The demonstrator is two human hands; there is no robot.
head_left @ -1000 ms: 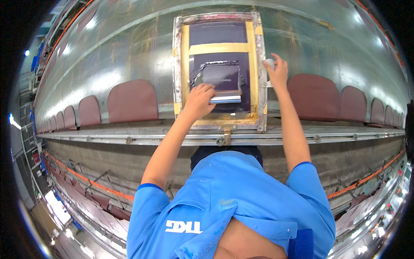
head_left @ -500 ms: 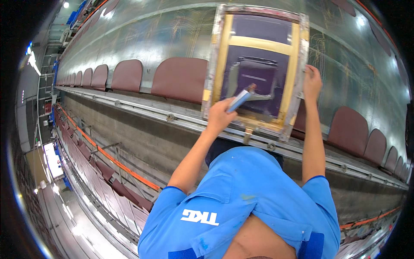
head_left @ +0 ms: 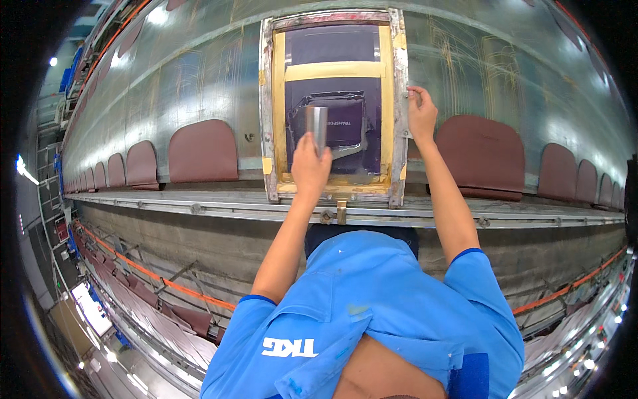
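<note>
A screen-printing frame with yellow tape along its inner edges lies on the long table. Its dark purple mesh carries a patch of ink in the lower half. My left hand is closed around a squeegee, blurred by motion, over the left part of that patch. Whether its blade touches the mesh I cannot tell. At the frame's right side, my right hand has its fingers curled and pinched against the outer edge.
Brown rounded fabric pieces lie in a row along the table, with another piece right of the frame. A metal rail runs along the near edge. Behind me stands a second line with an orange rail.
The view has turned, so the frame now appears straighter and further left. My left hand has swung the squeegee from a slant to nearly upright, toward the ink patch's left side. My right hand stays at the edge.
</note>
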